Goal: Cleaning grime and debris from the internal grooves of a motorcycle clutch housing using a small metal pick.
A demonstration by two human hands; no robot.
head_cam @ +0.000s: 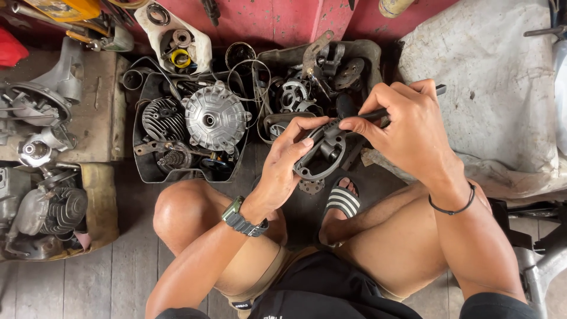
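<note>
The left hand [289, 162] is clamped on a dark grey cast metal housing [323, 155], an oval part with a flat rim and a round bore, gripping its left edge with the fingers curled over the top. The housing is held in the air above the wooden floor [127, 260], between the person's knees and over a sandalled foot [341, 201]. The right hand [407, 127] is closed around a slim black tool handle [378, 113], whose tip meets the upper part of the housing; the tip itself is hidden. A small toothed sprocket [311, 186] lies on the floor just below the housing. Ahead of the hands, a black plastic tray [147, 171] holds a finned cylinder [162, 118] and a ribbed silver hub [214, 119], side by side. A second grey tray [366, 50] beside it holds mixed engine parts.
</note>
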